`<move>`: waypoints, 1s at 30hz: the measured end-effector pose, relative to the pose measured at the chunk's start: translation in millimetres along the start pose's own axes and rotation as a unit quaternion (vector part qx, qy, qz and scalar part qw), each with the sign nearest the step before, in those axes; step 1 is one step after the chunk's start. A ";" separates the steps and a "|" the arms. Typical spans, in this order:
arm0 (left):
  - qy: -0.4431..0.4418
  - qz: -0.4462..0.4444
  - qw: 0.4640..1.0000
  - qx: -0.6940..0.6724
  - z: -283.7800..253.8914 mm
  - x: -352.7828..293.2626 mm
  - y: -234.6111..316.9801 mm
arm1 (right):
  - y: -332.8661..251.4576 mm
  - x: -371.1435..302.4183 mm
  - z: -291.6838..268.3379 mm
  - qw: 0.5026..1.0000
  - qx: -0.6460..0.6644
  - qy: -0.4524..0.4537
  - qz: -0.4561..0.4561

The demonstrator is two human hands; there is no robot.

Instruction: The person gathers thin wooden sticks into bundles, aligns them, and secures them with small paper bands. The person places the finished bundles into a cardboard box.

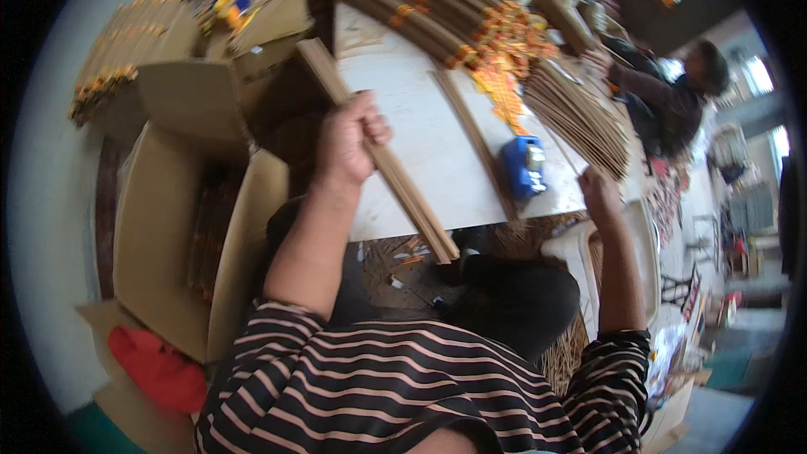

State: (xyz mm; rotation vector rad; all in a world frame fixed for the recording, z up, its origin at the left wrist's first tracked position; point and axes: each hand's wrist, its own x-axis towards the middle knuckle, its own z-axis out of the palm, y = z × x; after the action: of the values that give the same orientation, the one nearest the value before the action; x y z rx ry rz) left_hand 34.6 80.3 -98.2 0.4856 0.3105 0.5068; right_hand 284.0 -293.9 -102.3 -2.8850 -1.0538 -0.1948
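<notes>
My left hand is closed around a small bundle of long brown sticks, held slanting over the near left edge of the white table. My right hand is a closed fist at the near end of a fanned pile of loose brown sticks. A thin stick seems to run from its fingers toward the pile; the fingers partly hide it. Between my hands, a blue tape dispenser stands near the table's front edge. A single long brown strip lies left of the dispenser.
Bundled sticks with orange-yellow bands are stacked at the table's far side. An open cardboard box stands at my left, more bundles behind it. A white plastic bin is beside my right arm. Another person sits across at right.
</notes>
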 end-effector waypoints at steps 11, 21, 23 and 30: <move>-0.040 -0.062 0.996 -0.048 10.6 -12.3 -15.7 | -219.9 -17.2 -72.1 0.871 0.459 -0.175 -0.014; -0.008 -0.009 1.000 0.009 -0.6 -8.2 0.6 | -301.7 -60.1 -24.0 0.755 0.543 -0.363 0.061; -0.019 -0.018 0.999 -0.020 -5.2 -10.0 7.0 | -303.4 -63.6 -22.7 0.731 0.559 -0.384 0.074; -0.051 -0.017 0.999 -0.008 -1.6 -18.9 16.0 | -315.2 -77.5 -33.5 0.692 0.594 -0.398 0.099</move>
State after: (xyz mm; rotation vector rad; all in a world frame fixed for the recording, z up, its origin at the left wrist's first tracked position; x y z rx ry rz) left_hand 12.1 83.1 -88.2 0.4890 0.2172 0.4502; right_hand 18.5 -106.0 -74.7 -1.7042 -0.4817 1.3241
